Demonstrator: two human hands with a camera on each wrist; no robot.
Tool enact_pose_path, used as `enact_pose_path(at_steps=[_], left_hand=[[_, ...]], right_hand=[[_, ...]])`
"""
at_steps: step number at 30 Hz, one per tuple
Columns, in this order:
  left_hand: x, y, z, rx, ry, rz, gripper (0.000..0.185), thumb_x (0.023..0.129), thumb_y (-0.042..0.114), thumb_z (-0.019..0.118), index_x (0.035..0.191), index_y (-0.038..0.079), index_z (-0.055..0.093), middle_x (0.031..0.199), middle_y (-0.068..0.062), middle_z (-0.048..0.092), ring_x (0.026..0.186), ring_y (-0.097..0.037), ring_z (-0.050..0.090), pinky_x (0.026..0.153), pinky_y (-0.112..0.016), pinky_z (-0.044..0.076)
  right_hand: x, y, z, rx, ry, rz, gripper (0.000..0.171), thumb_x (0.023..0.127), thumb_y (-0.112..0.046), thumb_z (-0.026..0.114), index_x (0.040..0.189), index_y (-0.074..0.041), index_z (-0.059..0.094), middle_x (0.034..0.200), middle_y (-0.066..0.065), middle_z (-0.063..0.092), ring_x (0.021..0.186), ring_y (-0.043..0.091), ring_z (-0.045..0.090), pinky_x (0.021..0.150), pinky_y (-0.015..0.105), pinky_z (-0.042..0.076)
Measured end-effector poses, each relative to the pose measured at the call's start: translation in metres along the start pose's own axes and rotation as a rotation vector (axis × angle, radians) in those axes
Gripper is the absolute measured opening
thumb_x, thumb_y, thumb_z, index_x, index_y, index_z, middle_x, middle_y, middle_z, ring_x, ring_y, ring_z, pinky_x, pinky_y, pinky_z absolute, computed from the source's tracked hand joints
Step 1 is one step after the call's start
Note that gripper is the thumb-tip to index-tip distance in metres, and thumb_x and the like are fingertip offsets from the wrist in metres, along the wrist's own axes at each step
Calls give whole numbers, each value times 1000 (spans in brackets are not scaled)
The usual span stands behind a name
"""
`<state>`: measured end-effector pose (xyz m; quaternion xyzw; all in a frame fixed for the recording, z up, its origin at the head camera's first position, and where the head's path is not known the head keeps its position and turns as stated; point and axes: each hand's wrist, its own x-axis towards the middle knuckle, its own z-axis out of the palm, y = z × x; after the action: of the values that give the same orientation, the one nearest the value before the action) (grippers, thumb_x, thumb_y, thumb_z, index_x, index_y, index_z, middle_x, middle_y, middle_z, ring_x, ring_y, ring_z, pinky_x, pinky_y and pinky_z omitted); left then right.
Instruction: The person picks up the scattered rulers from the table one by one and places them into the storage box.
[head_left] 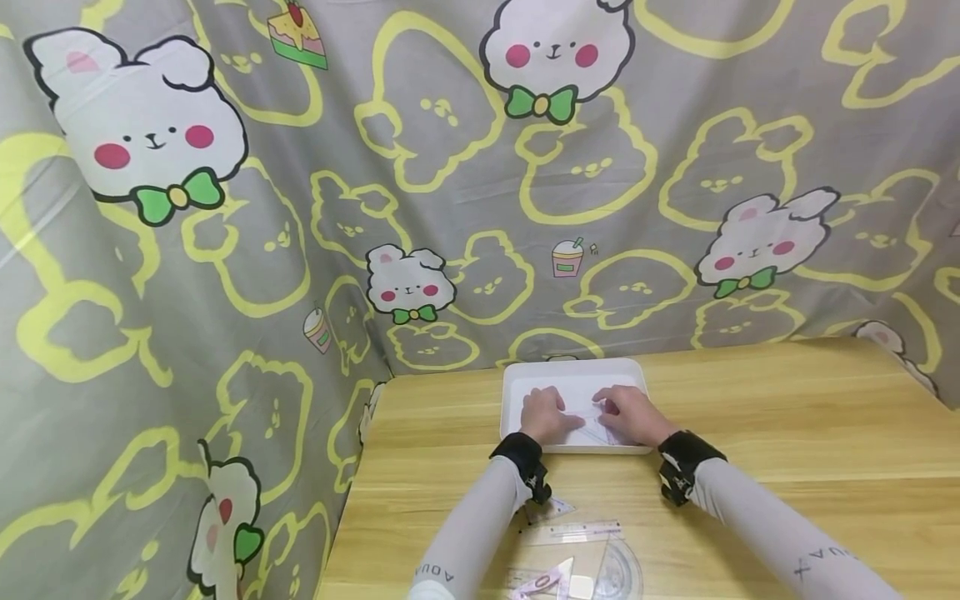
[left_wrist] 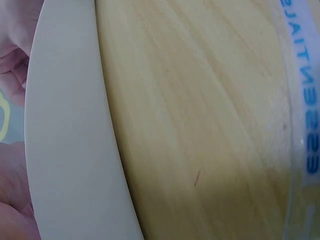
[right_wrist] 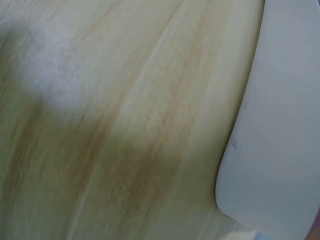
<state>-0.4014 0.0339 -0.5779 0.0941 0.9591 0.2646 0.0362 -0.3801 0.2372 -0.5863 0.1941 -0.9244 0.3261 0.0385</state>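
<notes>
A white tray [head_left: 512,390] lies on the wooden table [head_left: 787,417], and both hands are inside it. A clear set square [head_left: 587,422] lies in the tray between them. My left hand [head_left: 543,414] has its fingers curled over the square's left end. My right hand [head_left: 628,413] pinches the right end with bent fingers. The left wrist view shows only the tray's rim [left_wrist: 65,150], bare wood and a bit of the left hand [left_wrist: 12,50]. Only the tray's corner [right_wrist: 285,125] and the tabletop appear in the right wrist view.
Near the table's front edge lie a clear straight ruler [head_left: 573,531], a clear protractor [head_left: 621,573], a pink triangle [head_left: 542,583] and a small clear set square [head_left: 553,507]. A clear edge with blue letters [left_wrist: 310,125] shows by the left wrist. A rabbit-print cloth [head_left: 225,275] hangs behind and left.
</notes>
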Motion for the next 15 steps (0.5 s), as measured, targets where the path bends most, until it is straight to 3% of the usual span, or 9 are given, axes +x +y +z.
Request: enact_pose_path(at_steps=[4, 8, 15], left_hand=[[1, -4, -11, -53, 10, 50, 41, 80, 40, 91, 84, 11, 62, 84, -1, 53, 85, -22, 48, 77, -32, 41], [-2, -6, -30, -99, 17, 165, 37, 85, 40, 87, 95, 10, 68, 92, -1, 58, 93, -21, 52, 84, -31, 43], [-26, -9, -56, -66, -76, 338, 39, 87, 28, 87, 115, 6, 71, 112, -9, 69, 104, -19, 60, 92, -28, 47]], right_hand=[[1, -5, 1, 1, 18, -16, 28, 88, -3, 79, 115, 4, 72, 83, 1, 65, 77, 14, 57, 71, 34, 49], [2, -17, -2, 11, 42, -34, 26, 91, -7, 77, 115, 3, 72, 87, 4, 67, 78, 15, 60, 71, 35, 51], [-9, -52, 4, 48, 113, -108, 26, 93, -6, 76, 115, 5, 70, 96, 12, 71, 75, 14, 66, 66, 29, 56]])
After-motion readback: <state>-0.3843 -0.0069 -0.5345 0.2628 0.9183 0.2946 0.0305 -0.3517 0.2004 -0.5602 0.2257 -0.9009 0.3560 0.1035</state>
